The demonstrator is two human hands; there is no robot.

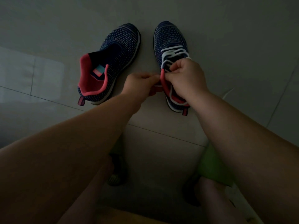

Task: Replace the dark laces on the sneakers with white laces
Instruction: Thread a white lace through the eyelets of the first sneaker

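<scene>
Closely curled, the fingers [174, 68] of the right hand [186, 78] are seen pinching the white lace [175, 53] at the top of the lacing on the right sneaker [169, 39], just above its pink collar. The fingers [153, 77] of the left hand [140, 83] are likewise curled and pinched at the collar's edge — whether lace or only the pink lining is held there cannot be told in the dim light. Both hands are brought together over the mouth of that shoe, the fingertips nearly touching.

White lace is threaded in loose rows across the right sneaker's dark, dotted upper. A further pale strand [227, 93] is seen on the floor just beside the right forearm. The left sneaker [116, 62] is set on the tiled floor [226, 38] near its mate, slightly tilted outward, and no lace is visible on it — its pink lining and a small label inside are exposed. Both shoes point away from the person, whose bare forearms reach down from the lower edge of the view.
</scene>
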